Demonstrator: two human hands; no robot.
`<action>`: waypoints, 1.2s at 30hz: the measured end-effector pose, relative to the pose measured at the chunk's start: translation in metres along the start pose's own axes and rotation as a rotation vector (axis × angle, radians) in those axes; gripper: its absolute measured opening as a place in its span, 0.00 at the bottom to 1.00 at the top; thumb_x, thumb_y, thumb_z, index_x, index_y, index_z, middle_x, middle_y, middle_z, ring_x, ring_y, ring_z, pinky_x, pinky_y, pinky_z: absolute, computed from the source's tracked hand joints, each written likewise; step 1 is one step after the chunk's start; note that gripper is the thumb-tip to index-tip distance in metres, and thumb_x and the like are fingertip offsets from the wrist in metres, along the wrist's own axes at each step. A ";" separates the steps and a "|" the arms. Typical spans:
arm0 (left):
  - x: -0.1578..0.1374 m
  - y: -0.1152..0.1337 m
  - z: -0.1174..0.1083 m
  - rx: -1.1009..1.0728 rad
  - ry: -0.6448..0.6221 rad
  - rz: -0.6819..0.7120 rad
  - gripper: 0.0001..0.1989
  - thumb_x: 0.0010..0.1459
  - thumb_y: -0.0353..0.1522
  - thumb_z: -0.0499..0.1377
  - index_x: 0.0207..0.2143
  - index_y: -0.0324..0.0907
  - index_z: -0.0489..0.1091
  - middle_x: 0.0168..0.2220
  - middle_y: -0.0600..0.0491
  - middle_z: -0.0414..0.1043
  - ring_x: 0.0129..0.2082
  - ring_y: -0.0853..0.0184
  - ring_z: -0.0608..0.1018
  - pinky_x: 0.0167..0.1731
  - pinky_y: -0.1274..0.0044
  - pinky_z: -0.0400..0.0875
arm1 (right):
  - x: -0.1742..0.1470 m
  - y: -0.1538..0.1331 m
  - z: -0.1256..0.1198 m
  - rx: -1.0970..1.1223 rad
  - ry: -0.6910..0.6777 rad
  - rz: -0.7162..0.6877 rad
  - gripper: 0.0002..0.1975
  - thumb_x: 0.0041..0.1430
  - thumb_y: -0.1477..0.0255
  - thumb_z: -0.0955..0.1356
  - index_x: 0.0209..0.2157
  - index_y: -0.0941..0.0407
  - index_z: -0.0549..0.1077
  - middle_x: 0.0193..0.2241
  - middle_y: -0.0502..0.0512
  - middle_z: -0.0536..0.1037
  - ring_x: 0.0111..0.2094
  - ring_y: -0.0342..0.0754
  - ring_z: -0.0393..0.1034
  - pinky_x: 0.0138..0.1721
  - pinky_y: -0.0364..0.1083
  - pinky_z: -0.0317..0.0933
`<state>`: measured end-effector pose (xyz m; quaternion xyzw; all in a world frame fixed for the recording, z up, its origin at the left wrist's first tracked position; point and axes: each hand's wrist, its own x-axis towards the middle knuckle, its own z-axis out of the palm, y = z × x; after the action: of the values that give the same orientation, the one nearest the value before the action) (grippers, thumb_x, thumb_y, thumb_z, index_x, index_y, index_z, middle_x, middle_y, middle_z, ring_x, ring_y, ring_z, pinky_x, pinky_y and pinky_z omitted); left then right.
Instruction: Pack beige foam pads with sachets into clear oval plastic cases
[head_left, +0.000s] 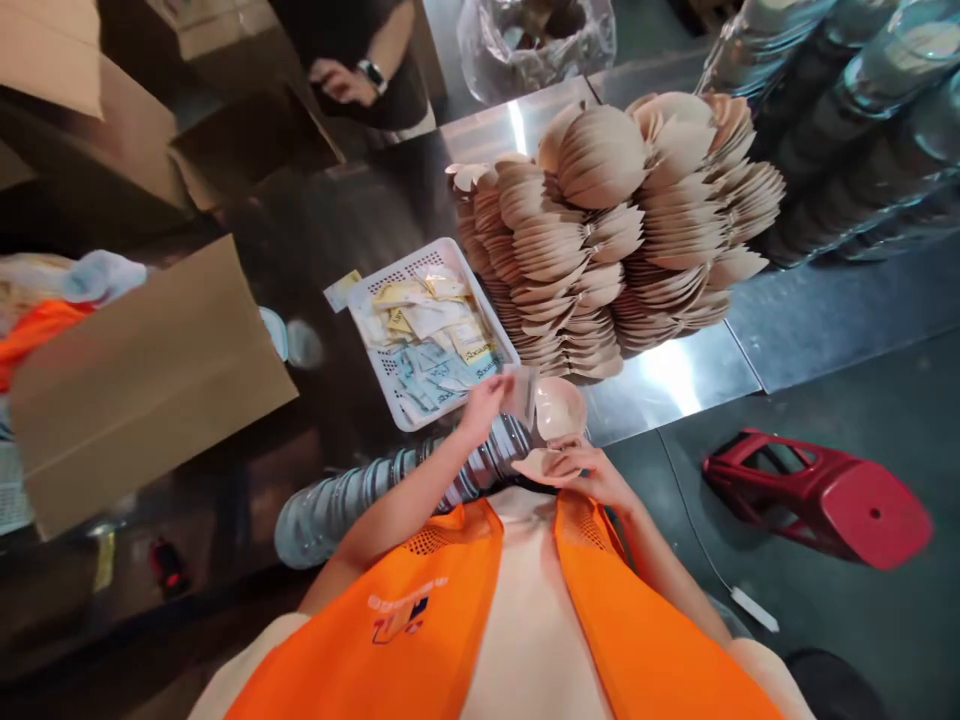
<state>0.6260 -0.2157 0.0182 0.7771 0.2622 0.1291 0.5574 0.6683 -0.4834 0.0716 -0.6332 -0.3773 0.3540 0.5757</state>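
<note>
My left hand is closed in a pinch on a small clear packet, close to the near right corner of a white basket. Small yellow, white and blue printed packets fill that basket. My right hand is closed on a tan, round-edged piece, held low in front of my chest. Just beyond it is a pale pink shallow bowl-shaped piece. A row of nested clear plastic containers lies beneath my left forearm.
Tall stacks of tan rounded pieces stand on the metal table. More clear stacked containers are at the upper right. A cardboard box is at left, and a red stool at right. Another person's hand shows across the table.
</note>
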 end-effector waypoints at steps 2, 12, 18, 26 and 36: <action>0.000 0.011 0.027 0.135 -0.210 0.101 0.16 0.65 0.45 0.66 0.37 0.41 0.81 0.42 0.47 0.80 0.47 0.57 0.80 0.52 0.66 0.77 | -0.003 0.004 -0.003 0.010 -0.061 0.015 0.20 0.67 0.49 0.71 0.36 0.50 0.86 0.36 0.56 0.86 0.50 0.57 0.77 0.59 0.59 0.68; -0.069 0.022 0.054 0.348 -0.432 0.263 0.21 0.70 0.33 0.58 0.64 0.46 0.67 0.55 0.48 0.80 0.49 0.60 0.84 0.50 0.72 0.79 | -0.051 0.028 0.016 0.172 0.697 0.201 0.31 0.53 0.47 0.78 0.53 0.48 0.77 0.61 0.61 0.73 0.62 0.63 0.70 0.59 0.60 0.71; -0.110 0.030 0.034 0.044 -0.595 0.159 0.23 0.76 0.33 0.42 0.67 0.43 0.66 0.56 0.44 0.79 0.52 0.59 0.82 0.53 0.70 0.78 | -0.081 0.028 0.045 0.609 0.616 0.451 0.39 0.57 0.54 0.76 0.67 0.47 0.64 0.52 0.59 0.82 0.45 0.59 0.82 0.41 0.55 0.79; -0.054 -0.009 -0.011 0.592 -0.685 0.489 0.16 0.67 0.43 0.62 0.52 0.47 0.79 0.56 0.43 0.78 0.59 0.50 0.74 0.64 0.57 0.62 | -0.093 0.032 0.016 0.638 0.821 0.423 0.37 0.63 0.50 0.69 0.70 0.44 0.63 0.70 0.58 0.69 0.59 0.60 0.76 0.49 0.56 0.78; -0.054 -0.018 -0.002 0.613 -0.664 0.480 0.09 0.56 0.37 0.69 0.39 0.46 0.82 0.61 0.42 0.69 0.66 0.45 0.66 0.71 0.47 0.47 | -0.050 0.000 0.034 -0.486 0.602 0.335 0.31 0.64 0.62 0.72 0.67 0.45 0.71 0.56 0.59 0.77 0.54 0.60 0.74 0.53 0.56 0.73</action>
<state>0.5757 -0.2394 0.0070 0.9422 -0.0891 -0.0833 0.3119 0.6153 -0.5117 0.0693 -0.8783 -0.1563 0.1426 0.4287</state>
